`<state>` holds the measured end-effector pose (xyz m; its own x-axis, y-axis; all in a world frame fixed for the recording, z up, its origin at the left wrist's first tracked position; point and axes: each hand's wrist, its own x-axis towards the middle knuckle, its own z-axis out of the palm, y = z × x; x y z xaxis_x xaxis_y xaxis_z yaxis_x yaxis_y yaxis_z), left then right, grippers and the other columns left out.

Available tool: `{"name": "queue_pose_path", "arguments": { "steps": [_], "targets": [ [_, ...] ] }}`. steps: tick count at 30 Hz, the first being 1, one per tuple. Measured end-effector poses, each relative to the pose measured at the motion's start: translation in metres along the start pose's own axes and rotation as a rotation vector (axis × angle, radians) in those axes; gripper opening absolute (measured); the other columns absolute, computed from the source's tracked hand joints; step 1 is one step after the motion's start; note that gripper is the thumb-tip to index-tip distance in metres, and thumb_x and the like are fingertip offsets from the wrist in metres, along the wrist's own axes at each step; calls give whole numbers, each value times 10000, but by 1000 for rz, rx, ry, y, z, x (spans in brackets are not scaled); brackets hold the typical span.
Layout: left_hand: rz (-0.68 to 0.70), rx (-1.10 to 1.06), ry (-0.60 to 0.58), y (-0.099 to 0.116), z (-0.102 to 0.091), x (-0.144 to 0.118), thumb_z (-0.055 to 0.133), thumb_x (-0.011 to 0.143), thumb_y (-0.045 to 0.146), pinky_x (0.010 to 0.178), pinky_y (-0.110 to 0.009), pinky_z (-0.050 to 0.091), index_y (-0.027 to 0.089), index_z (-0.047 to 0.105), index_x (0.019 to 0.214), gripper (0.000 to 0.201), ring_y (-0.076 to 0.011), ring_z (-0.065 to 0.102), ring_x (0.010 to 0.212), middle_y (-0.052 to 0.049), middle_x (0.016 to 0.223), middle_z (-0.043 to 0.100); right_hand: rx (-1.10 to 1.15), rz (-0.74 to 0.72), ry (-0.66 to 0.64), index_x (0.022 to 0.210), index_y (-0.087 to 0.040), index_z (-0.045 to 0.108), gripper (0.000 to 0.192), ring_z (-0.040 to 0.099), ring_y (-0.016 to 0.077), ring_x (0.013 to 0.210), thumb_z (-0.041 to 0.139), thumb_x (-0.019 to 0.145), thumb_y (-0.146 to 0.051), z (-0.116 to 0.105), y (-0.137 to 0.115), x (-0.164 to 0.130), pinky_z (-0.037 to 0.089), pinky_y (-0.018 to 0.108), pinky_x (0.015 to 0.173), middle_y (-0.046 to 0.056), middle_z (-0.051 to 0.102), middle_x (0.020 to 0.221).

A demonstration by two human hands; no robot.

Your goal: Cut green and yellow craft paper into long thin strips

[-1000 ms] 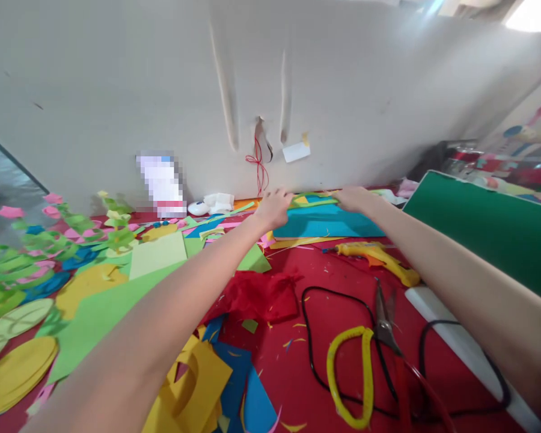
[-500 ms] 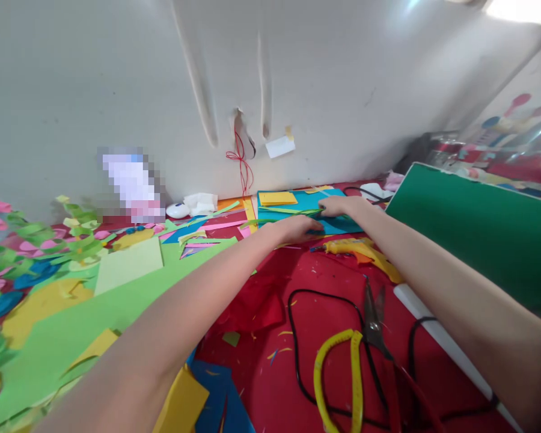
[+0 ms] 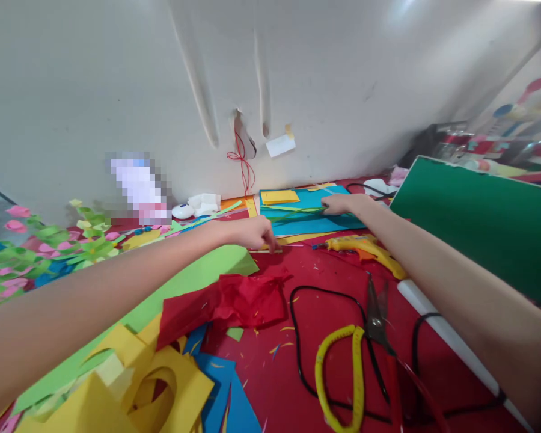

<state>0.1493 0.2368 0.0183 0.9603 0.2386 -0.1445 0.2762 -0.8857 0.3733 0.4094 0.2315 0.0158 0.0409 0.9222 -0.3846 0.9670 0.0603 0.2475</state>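
My right hand (image 3: 336,204) is closed on thin green paper strips (image 3: 297,211), which stretch leftward over a blue paper sheet (image 3: 306,225). Left of it, my left hand (image 3: 255,233) points its curled fingers down at the red tabletop. Thin pale strips lie by those fingertips; what the fingers pinch, if anything, is too small to make out. Just below the right hand lies a yellow hot glue gun (image 3: 365,246). A folded yellow paper (image 3: 279,197) rests on the blue sheet.
Scissors (image 3: 376,328) with yellow and red handles lie in front, beside a black cable (image 3: 297,361). Crumpled red tissue paper (image 3: 252,299) and yellow cut-out paper (image 3: 180,385) are front left. Paper flowers (image 3: 63,246) stand left, a green board (image 3: 473,222) right. A wall (image 3: 342,78) rises behind.
My left hand has moved left and toward me, away from the green strips and my right hand. The right hand stays at the strips. The red tissue paper now shows more fully.
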Motion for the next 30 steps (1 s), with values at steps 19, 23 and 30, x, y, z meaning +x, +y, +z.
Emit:
{"name": "queue_pose_path", "arguments": {
  "steps": [19,23,30],
  "targets": [
    [62,239,112,28,25,-21,401,766,91,902,-299,349,254,511,1143,426,-180,507,1043,-44,1204,524,5,24,16,1062,-152,506,278,530,179,919,466,830,-301,1,-1,-5,453,379,770,71,524,1079],
    [57,288,187,27,12,-27,408,851,234,846,-358,388,175,632,871,233,-132,587,675,-10,699,650,8,20,18,1058,-152,508,275,531,177,919,467,830,-299,-1,-3,-9,452,379,771,72,525,1077],
    [67,348,305,30,22,26,490,825,298,735,-363,451,130,564,917,206,-169,553,829,-48,896,581,24,23,18,1063,-152,505,282,530,178,920,465,831,-305,-1,-2,-9,453,380,770,73,522,1081]
  ]
}}
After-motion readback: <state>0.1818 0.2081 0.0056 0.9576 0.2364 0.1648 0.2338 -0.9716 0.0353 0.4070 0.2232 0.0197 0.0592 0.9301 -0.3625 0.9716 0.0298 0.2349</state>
